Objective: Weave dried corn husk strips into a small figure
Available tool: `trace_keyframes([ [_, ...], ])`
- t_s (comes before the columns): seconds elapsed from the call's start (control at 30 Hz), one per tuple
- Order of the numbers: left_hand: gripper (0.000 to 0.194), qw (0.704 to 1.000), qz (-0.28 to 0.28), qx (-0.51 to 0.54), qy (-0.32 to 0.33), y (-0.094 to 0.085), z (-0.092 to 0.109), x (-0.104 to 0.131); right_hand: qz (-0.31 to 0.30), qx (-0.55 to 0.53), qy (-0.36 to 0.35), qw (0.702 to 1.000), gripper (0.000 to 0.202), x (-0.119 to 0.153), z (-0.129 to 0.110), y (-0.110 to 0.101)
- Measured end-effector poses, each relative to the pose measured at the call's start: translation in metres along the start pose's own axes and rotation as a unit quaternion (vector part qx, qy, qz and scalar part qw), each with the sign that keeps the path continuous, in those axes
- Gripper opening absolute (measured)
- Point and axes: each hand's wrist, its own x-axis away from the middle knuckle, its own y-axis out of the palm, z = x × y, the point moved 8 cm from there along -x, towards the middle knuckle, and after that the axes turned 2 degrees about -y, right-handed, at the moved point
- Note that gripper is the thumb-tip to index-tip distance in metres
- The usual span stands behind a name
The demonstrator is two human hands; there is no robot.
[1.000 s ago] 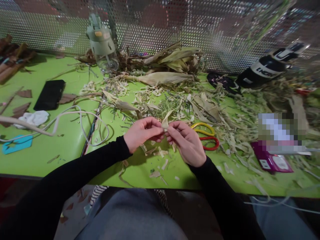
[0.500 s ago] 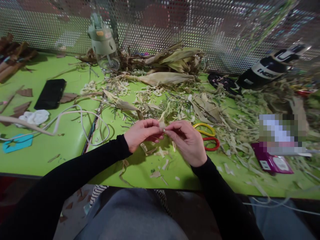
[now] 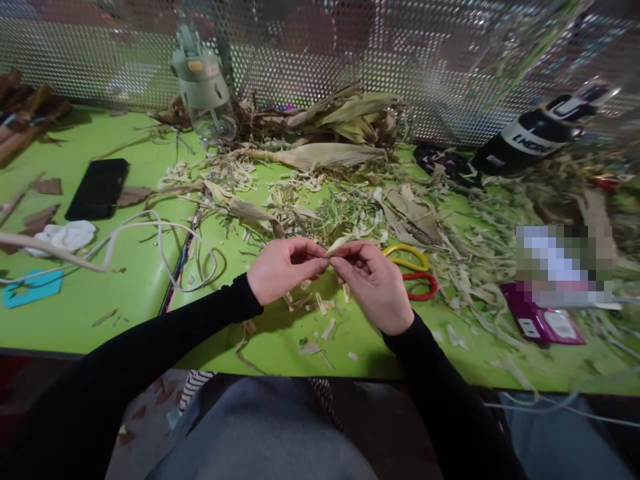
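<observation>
A small pale strip of dry corn husk (image 3: pixel 339 246) is pinched between the fingertips of both hands, over the green table (image 3: pixel 200 327). My left hand (image 3: pixel 285 270) grips it from the left with thumb and fingers. From the other side my right hand (image 3: pixel 375 283) holds it, thumb and forefinger pressed together. Scissors with one yellow and one red handle loop (image 3: pixel 421 285) lie right beside my right hand, their blades hidden. Small husk scraps (image 3: pixel 329 328) are scattered below the hands.
Behind the hands lie shredded husk pieces (image 3: pixel 345 210) and whole dry husks (image 3: pixel 320 157). A clear-bottomed bottle (image 3: pixel 203 87) and a black bottle (image 3: pixel 525 140) stand near the perforated metal screen (image 3: pixel 300 53). On the left are a phone (image 3: pixel 99 189) and a white cable (image 3: pixel 163 243); a purple packet (image 3: pixel 547 323) lies right.
The husk strip, upright between the fingertips before, now slants to the right. My fingers have shifted their pinch slightly, and the hands stay in nearly the same place.
</observation>
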Motion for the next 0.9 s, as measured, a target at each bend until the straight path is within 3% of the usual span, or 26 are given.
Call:
trace_keyframes([
  [0.13,0.012,0.998,-0.015,0.057,-0.013,0.002,-0.002,0.000,-0.026,-0.066,0.018,0.997,0.025,0.000,0.001,0.006],
  [0.3,0.011,0.995,-0.026,0.087,-0.032,0.002,-0.004,0.000,-0.013,-0.072,-0.006,0.997,0.018,0.001,-0.003,0.006],
  [0.47,0.014,0.988,-0.039,0.118,-0.088,0.003,-0.012,0.001,0.016,0.069,-0.130,0.989,0.007,0.002,-0.027,0.000],
  [0.57,0.013,0.991,-0.038,0.103,-0.073,0.003,-0.011,0.001,0.016,0.135,-0.177,0.975,0.004,0.002,-0.038,-0.001],
  [0.67,0.010,0.998,-0.018,0.063,-0.021,0.001,-0.002,0.001,0.011,0.126,-0.146,0.981,0.005,0.000,-0.032,-0.001],
  [0.9,0.008,0.999,0.001,-0.022,0.050,0.004,0.010,0.006,0.006,-0.005,0.021,1.000,0.016,0.000,-0.002,0.001],
])
